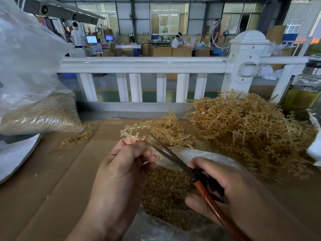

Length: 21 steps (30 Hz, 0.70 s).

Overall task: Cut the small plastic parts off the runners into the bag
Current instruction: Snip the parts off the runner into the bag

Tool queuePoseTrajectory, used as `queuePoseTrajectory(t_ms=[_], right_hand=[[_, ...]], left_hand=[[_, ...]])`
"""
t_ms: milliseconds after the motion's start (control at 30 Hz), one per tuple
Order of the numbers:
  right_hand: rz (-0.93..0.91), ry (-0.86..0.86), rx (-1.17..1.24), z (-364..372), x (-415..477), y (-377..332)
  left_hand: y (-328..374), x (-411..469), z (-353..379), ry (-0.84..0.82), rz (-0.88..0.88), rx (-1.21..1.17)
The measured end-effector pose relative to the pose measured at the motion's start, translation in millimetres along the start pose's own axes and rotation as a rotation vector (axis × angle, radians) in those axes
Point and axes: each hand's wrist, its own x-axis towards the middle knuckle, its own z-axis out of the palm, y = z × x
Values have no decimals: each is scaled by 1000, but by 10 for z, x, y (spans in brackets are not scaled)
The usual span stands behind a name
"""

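Note:
My left hand (125, 164) pinches an amber plastic runner (133, 133) with small parts along its branches, held above an open clear bag (196, 153). My right hand (224, 186) grips scissors (172, 157) by their red-brown handles. The blades are parted around the runner's lower branch just right of my left fingers. The bag under my hands holds a heap of cut amber parts (166, 193).
A large pile of uncut runners (248, 133) lies to the right on the cardboard-covered table (57, 171). A filled clear bag (34, 110) sits at the left, a jar of yellowish liquid (304, 91) at the far right. A white railing (142, 65) runs behind.

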Motion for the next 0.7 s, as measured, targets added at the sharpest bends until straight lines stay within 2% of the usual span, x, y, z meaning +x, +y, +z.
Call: queuePoseTrajectory(t_ms=[267,700], right_hand=[[-9,47,-128,5,9,13],[-26,61,-143,13,28,12]], left_hand=[[-39,35,-40,-26,40,29],[-19,-21,-29,-82,134,37]])
